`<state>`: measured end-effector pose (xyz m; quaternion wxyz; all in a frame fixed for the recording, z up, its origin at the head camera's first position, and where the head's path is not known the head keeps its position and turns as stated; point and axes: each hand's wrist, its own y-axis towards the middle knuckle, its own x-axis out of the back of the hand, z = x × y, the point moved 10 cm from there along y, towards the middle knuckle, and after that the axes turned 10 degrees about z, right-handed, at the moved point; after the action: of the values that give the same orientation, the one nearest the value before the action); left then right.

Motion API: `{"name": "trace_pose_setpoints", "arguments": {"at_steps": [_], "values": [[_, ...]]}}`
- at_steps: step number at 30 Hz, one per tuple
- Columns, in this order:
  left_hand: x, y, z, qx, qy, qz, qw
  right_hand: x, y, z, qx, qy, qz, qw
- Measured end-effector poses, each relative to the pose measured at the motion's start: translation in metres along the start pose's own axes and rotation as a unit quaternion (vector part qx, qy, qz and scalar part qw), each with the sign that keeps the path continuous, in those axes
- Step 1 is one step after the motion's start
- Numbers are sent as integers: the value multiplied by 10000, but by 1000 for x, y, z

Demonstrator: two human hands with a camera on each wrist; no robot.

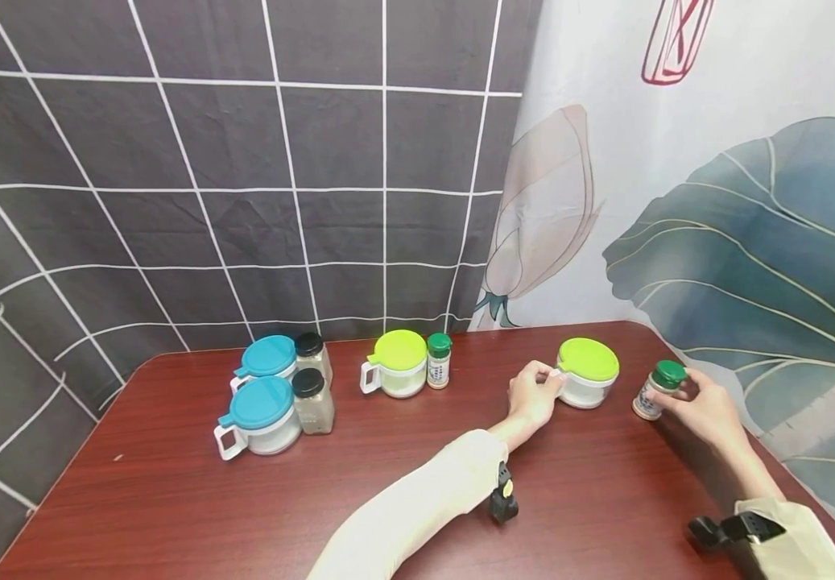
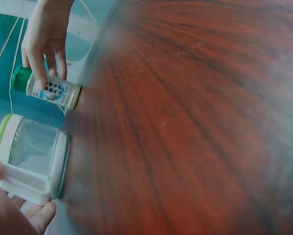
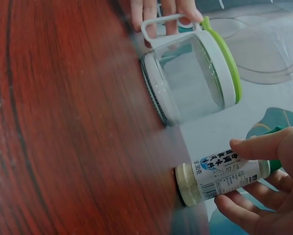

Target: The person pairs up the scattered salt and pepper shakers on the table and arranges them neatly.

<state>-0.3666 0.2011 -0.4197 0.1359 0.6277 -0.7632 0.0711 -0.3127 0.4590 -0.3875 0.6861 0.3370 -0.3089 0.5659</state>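
At the table's right side, my left hand pinches the white handle of a clear seasoning jar with a lime green lid. The handle shows between its fingers and thumb in the right wrist view. Further right, my right hand grips a small spice bottle with a green cap and a printed label. Thumb and fingers lie on opposite sides of this bottle, which tilts slightly in the head view. Its bottom is right at the tabletop near the edge. White powder lies in the bottle.
Two blue-lidded jars and two black-capped shakers stand together at the left. Mid-table near the back are another green-lidded jar and a green-capped bottle. Hanging cloth borders the red-brown table behind.
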Motion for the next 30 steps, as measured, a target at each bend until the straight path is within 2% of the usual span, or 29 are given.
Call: {"name": "trace_pose_setpoints", "arguments": {"at_steps": [4, 9, 12, 18, 30], "values": [[5, -2, -2, -209, -30, -248, 9995, -1, 0, -1, -120, 47, -3, 9999], [3, 0, -5, -315, 128, -140, 9993, 3, -1, -2, -175, -24, -166, 9997], [1, 1, -3, -263, 161, -98, 9995, 4, -2, -1, -186, -51, -296, 9994], [3, -1, 0, -229, 93, -209, 9995, 3, -4, 1, -159, 59, -408, 9990], [6, -3, -5, -363, 224, -297, 9986, 4, -5, 2, -118, 102, -461, 9988]]}}
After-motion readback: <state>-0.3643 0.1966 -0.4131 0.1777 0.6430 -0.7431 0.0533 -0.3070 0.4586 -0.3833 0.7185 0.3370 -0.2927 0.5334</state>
